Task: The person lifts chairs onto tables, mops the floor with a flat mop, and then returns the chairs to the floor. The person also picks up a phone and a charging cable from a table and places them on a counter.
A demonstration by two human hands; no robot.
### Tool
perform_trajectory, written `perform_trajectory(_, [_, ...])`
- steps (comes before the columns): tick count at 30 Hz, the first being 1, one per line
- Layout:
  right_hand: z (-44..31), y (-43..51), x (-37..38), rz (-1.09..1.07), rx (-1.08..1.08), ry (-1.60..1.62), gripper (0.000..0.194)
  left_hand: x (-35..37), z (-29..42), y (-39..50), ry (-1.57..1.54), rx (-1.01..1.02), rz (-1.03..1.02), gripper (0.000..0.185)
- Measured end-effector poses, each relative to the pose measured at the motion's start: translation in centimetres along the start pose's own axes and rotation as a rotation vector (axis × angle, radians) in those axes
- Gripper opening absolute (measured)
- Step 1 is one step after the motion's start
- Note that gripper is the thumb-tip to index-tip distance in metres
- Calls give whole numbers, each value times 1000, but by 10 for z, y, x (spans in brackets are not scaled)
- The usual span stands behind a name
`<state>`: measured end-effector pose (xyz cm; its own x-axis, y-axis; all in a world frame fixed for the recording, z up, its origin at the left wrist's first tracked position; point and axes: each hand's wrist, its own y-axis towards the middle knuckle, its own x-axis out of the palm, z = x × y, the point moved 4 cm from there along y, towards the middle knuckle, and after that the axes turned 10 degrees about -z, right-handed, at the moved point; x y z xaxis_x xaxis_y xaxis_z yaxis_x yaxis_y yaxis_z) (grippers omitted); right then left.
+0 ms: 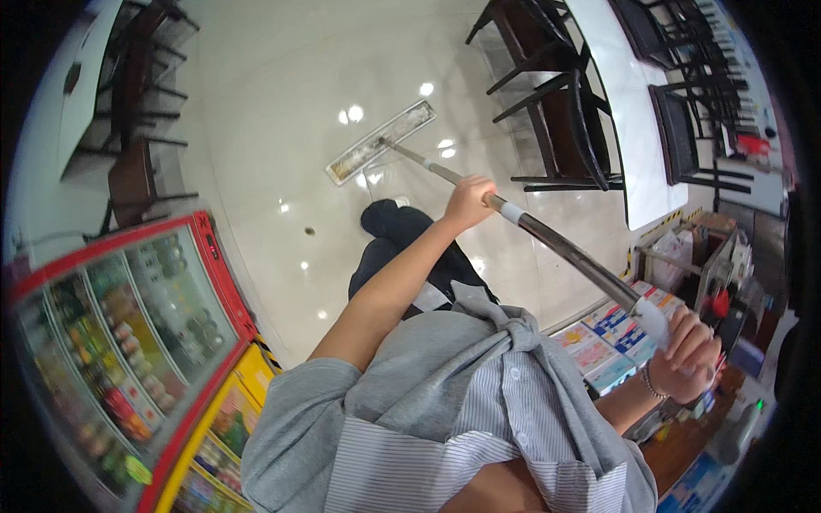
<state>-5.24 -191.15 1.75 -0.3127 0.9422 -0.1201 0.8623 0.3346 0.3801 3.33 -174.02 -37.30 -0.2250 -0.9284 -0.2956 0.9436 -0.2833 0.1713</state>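
A flat mop's long metal pole (571,255) slants across the view in front of the body. My left hand (471,202) is closed around its middle, near a white collar. At the white upper end, by the right side of the picture, my right hand (689,356) grips the handle; a beaded bracelet is on that wrist. The rectangular mop head (381,142) lies flat on the shiny tiled floor (276,122), beyond the feet, with a worn, dirty-looking top plate. A small dark spot (310,231) is on the floor nearer the fridge.
Dark chairs (564,134) stand by a long white table (641,128) at the right, more chairs (131,173) at the left. A red-framed glass-door fridge (221,276) holds goods at lower left. Stacked boxes (606,333) and a cluttered wooden counter (680,442) are close at the right.
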Motion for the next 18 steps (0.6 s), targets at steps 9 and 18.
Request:
perform_trajectory(9, [-32,-26,65,-532,-323,107,32,-6,36,-87,-13,-1,303,31])
perform_trajectory(18, [-35,-71,-67,-317,-213,427,34,129,87,-163,99,-444,211,13])
